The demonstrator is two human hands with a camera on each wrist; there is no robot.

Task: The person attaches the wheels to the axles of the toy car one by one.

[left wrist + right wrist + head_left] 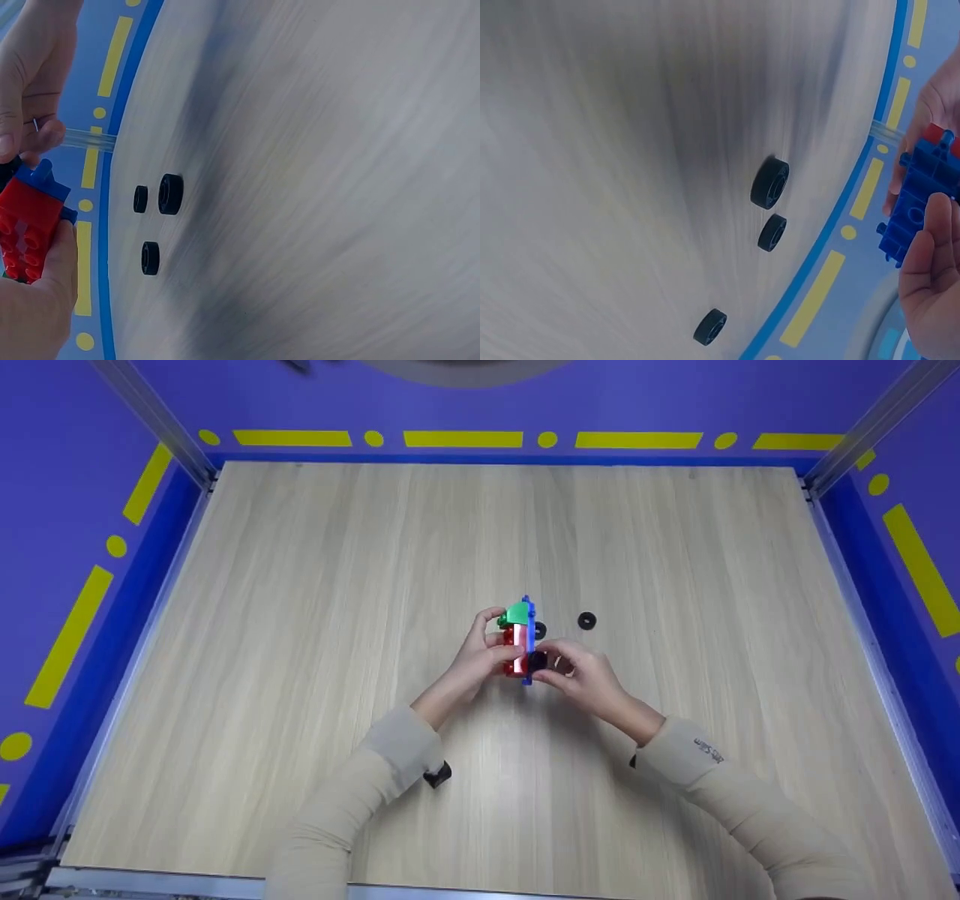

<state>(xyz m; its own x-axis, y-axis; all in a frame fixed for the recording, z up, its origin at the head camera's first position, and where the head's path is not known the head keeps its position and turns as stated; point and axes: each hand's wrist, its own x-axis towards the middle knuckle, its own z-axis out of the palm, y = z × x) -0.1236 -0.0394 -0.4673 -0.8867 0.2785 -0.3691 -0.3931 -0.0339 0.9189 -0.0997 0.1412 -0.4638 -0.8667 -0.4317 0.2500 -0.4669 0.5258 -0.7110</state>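
Table [300, 585]: one, wood-grained
Left hand [474, 654]: clamped round the toy car [516, 637]
Right hand [587, 671]: thumb and fingers pinched on the held wheel [538, 661]
Toy car: red and green blocks, blue base [532, 636], raised above the table between both hands
Loose wheels [769, 182]: three, black, on the table
Step, apparently: wheel fitting; next move calls for alignment, then firm pressing
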